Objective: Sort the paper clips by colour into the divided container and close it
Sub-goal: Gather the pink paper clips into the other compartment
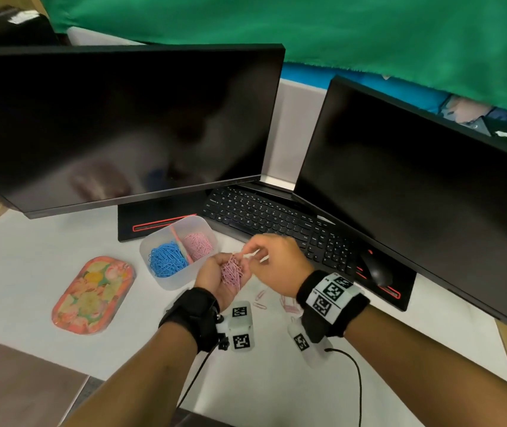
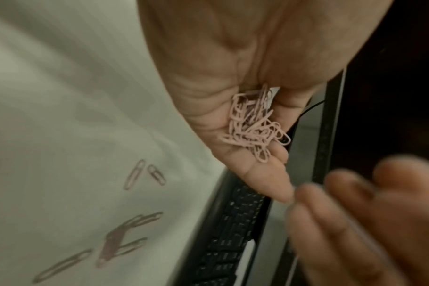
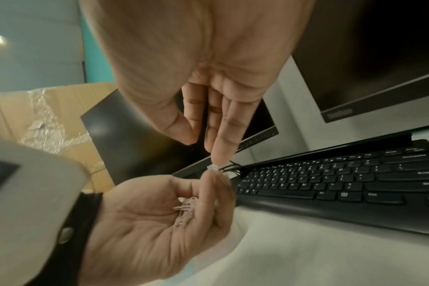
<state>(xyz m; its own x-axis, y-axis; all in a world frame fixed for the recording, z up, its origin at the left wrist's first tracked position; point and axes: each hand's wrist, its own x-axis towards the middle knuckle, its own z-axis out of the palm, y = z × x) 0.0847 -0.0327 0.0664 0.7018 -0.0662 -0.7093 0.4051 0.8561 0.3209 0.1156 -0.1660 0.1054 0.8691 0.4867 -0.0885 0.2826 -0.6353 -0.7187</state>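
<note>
The translucent divided container (image 1: 165, 280) stands open, with blue clips (image 1: 165, 261) in its left compartment and pink clips (image 1: 198, 245) in its right. My left hand (image 1: 210, 274) is held palm up just right of it, fingers curled round a bunch of pink paper clips (image 1: 231, 272) (image 2: 252, 127) (image 3: 186, 207). My right hand (image 1: 276, 257) (image 3: 196, 67) hovers above the left fingertips and pinches a pale clip (image 3: 214, 167), blurred by motion. Several loose pink clips (image 1: 259, 298) (image 2: 135, 174) lie on the white desk below my hands.
The floral lid (image 1: 93, 295) lies on the desk left of the container. A black keyboard (image 1: 276, 223) and mouse (image 1: 375, 269) sit behind my hands under two dark monitors (image 1: 122, 124). A cable (image 1: 358, 380) trails from my right wrist.
</note>
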